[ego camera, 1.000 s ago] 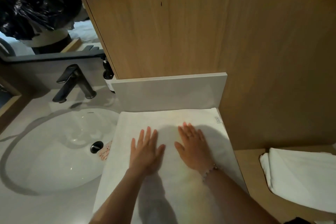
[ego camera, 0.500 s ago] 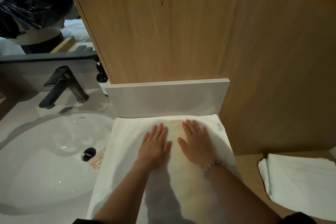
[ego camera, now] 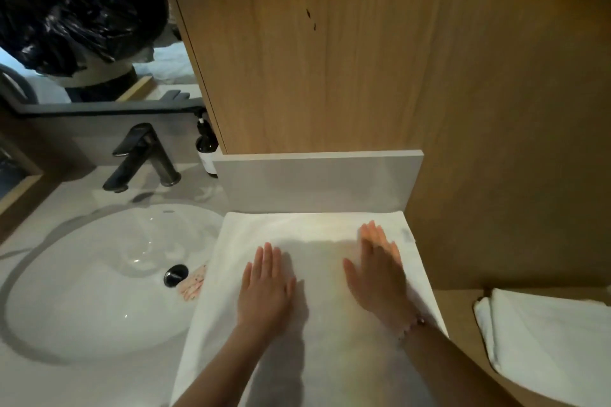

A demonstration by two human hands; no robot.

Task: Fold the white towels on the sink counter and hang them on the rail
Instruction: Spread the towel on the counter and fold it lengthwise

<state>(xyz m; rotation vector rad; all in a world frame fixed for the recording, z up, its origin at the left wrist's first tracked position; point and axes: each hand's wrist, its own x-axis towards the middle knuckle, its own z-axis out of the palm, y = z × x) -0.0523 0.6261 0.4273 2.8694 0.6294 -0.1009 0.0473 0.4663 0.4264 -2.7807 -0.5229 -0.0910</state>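
Since half a second earlier the 2 hands had slid apart across the towel (ego camera: 317, 334): the left hand (ego camera: 266, 291) drew back, the right hand (ego camera: 377, 271) went toward the far right corner. Both lay flat, fingers straight, grasping nothing. The towel lay on the counter (ego camera: 76, 383) beside the sink (ego camera: 99, 274), likely being smoothed before another fold; no rail showed.

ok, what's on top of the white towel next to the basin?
Only the left hand and right hand, flat, fingers straight, set apart on the towel. The cloth beneath the palms is covered.
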